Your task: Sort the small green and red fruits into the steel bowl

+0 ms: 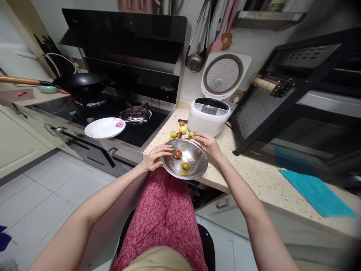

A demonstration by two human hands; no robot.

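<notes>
From the head camera, the metal bowl (184, 159) sits at the front edge of the counter (254, 177), tipped slightly toward the person. The left hand (154, 157) grips the bowl's left rim, fingers curled over it. The right hand (208, 145) rests at the bowl's far right rim, fingers loosely bent, possibly pinching 1 small fruit, though that is hard to see. Inside the bowl lie 2 fruits (182, 160). More loose fruits (180, 131) lie just behind the bowl, in front of the open rice cooker (210, 114). A white plate (105, 128) sits well left of the bowl, on the stove (113, 113).
</notes>
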